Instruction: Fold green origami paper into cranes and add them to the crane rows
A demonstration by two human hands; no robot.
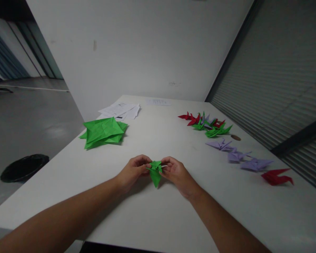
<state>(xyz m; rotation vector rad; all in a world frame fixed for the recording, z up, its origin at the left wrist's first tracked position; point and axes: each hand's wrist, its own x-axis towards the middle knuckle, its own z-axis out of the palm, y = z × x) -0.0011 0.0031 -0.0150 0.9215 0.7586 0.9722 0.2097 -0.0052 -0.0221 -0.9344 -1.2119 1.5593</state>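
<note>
A small green origami piece [155, 175], partly folded with a pointed lower tip, is held between my two hands just over the white table [184, 218]. My left hand [135, 170] pinches its left edge between thumb and fingers. On the opposite side, my right hand [177, 172] grips the right edge in the same way. Fine folds near the top of the piece are too small to make out. Further back on the left lies a stack of creased green paper sheets [102, 131].
Finished paper cranes line the right side: a red crane [276, 176], several purple cranes [256, 164] and a mixed cluster with green cranes [218, 130]. Printed sheets [119, 109] lie at the back left. A black-lined bin [25, 168] stands on the floor beyond the left edge.
</note>
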